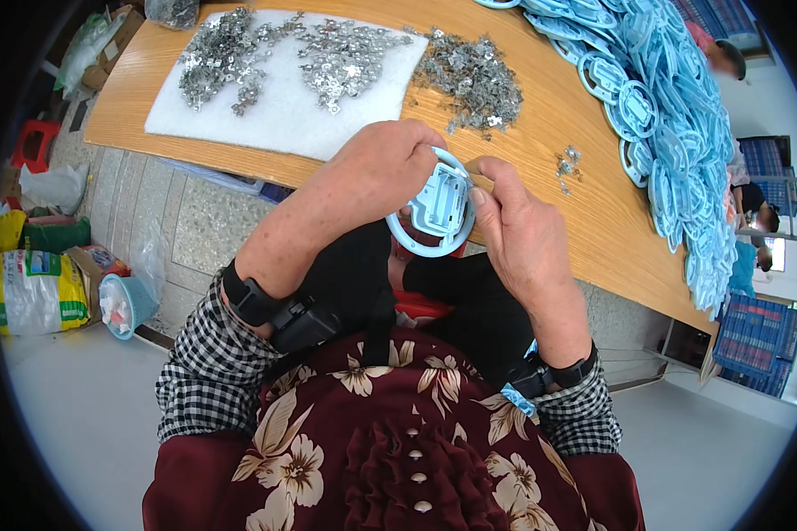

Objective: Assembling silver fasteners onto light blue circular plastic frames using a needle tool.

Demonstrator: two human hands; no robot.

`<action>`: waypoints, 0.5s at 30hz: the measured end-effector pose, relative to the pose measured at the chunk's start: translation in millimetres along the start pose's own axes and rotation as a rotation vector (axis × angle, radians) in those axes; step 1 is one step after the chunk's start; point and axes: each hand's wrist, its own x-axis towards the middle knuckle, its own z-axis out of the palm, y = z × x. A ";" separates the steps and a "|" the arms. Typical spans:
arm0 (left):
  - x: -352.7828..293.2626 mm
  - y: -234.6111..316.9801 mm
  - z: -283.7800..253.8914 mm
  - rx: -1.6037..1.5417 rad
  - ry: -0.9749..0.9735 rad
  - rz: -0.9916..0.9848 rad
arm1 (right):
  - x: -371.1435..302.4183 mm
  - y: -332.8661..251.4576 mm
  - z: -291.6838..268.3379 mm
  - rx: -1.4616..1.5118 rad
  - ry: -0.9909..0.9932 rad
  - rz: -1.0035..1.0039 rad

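A round light-blue plastic housing with a boxy recess in its middle is held up in front of me, over the near edge of the table. My left hand is closed on its upper left rim, fingertips curled in. On the other side my right hand pinches the right rim between thumb and forefinger. Whether either hand also holds a small metal part cannot be seen. Beyond the hands, small metal clips lie in piles: one heap on bare wood and two others on a white foam sheet.
Many matching blue housings are heaped along the table's right side. A few loose clips lie on the wooden table. On the floor at left stand a blue basket and a red stool. Other people sit at far right.
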 end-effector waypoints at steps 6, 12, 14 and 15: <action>-1.0 2.1 0.7 -0.005 0.005 -0.036 | -0.4 3.6 -5.9 -0.136 0.019 -0.127; -2.0 3.2 -0.7 0.019 -0.013 -0.029 | 2.1 -0.4 -12.8 -0.293 0.004 -0.199; -1.8 2.7 -0.5 0.010 -0.013 -0.027 | 3.4 -1.3 -14.0 -0.313 -0.012 -0.207; -1.6 2.6 -0.4 0.005 -0.013 -0.026 | 3.8 -1.7 -14.5 -0.316 -0.025 -0.205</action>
